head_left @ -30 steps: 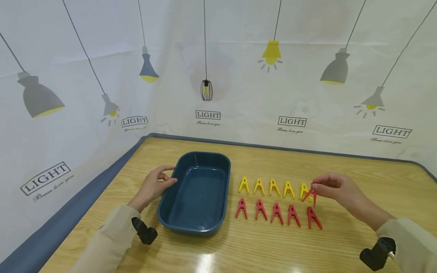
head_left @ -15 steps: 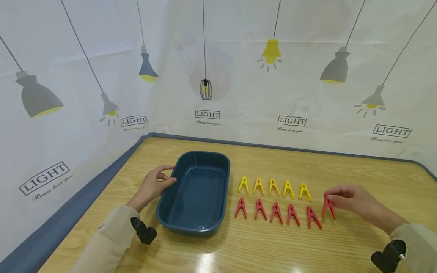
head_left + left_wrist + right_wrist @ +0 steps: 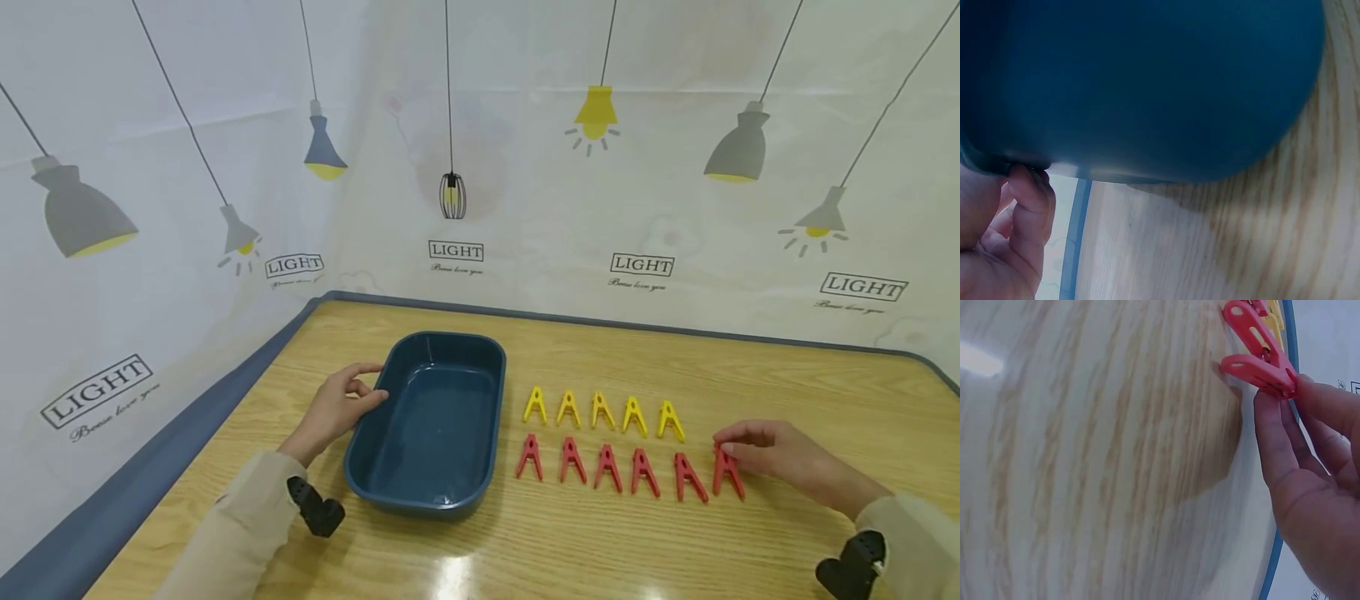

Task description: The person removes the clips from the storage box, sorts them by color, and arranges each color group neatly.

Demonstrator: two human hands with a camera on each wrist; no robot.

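Note:
My left hand (image 3: 335, 410) grips the left rim of a dark blue rectangular basin (image 3: 431, 437), thumb on the edge. Close up in the left wrist view, curled fingers (image 3: 1032, 209) meet the rim. At the right end of the red row, my right hand (image 3: 787, 458) pinches the top of a red clothespin (image 3: 727, 477) between thumb and fingers. The right wrist view shows its two legs spread, pointing away from the fingertips. Several red clothespins (image 3: 607, 469) stretch leftward in a row, with a row of yellow clothespins (image 3: 598, 410) behind them.
Everything rests on a wood-grain table (image 3: 585, 550) with a dark blue band along its back edge. Behind it hangs a pale curtain (image 3: 540, 208) printed with lamps and words. A small black camera (image 3: 852, 565) is strapped at each wrist.
My right hand has carried the red clothespin from in front of the last yellow clothespin rightward and down to the end of the red row. The left hand and basin stay put.

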